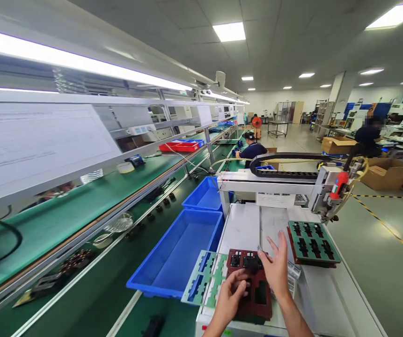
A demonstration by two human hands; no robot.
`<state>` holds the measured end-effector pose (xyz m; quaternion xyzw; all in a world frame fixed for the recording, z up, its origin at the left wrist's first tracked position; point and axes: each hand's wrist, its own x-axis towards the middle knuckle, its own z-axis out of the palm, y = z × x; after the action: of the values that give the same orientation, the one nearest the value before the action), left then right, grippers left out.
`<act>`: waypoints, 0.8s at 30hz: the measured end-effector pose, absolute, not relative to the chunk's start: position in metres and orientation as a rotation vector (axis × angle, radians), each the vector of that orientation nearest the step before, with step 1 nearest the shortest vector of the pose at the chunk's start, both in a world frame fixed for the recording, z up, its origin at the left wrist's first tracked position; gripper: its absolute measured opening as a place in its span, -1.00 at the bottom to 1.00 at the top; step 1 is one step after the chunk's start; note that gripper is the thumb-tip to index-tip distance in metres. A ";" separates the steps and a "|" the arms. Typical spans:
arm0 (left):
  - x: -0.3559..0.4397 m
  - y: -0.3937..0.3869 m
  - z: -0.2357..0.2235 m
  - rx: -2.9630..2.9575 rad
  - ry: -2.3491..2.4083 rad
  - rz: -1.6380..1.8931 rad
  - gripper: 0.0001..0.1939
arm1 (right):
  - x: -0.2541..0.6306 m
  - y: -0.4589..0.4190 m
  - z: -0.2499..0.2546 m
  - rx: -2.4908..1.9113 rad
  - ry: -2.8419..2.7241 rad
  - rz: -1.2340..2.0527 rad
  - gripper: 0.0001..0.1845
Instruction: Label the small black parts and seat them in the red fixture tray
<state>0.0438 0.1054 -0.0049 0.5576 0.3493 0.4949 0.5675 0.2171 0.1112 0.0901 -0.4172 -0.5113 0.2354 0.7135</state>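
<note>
A dark red fixture (pixel 245 306) lies at the near end of the white machine's bed, with small black parts (pixel 235 259) in its far pockets and a bare pocket near its right side. Over its middle, my left hand (pixel 230 295) has its fingers curled and pinched at a small black part (pixel 252 267), which is blurred. My right hand (pixel 275 264) hovers above the fixture's right edge, fingers spread and holding nothing visible. A clear and green cut-out plate (pixel 204 276) lies against the fixture's left side. Farther right sits a second fixture (pixel 314 241) with a green top plate and several black parts.
Two blue bins (pixel 173 252) (pixel 204 194) stand left of the machine. A gantry (pixel 271 180) with a red-bodied screwdriver head (pixel 339 185) spans the bed behind my hands. A green conveyor (pixel 92 206) runs along the left. One person (pixel 252 150) works farther down the line, another at right.
</note>
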 end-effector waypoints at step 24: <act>0.035 0.027 0.068 1.301 0.498 1.315 -0.43 | 0.194 -0.006 0.105 -0.797 -1.198 0.892 -0.07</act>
<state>0.0347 0.0274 0.0679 0.5555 0.2127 0.5614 0.5753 0.1945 -0.0057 0.1053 -0.3525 -0.5300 0.3947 0.6626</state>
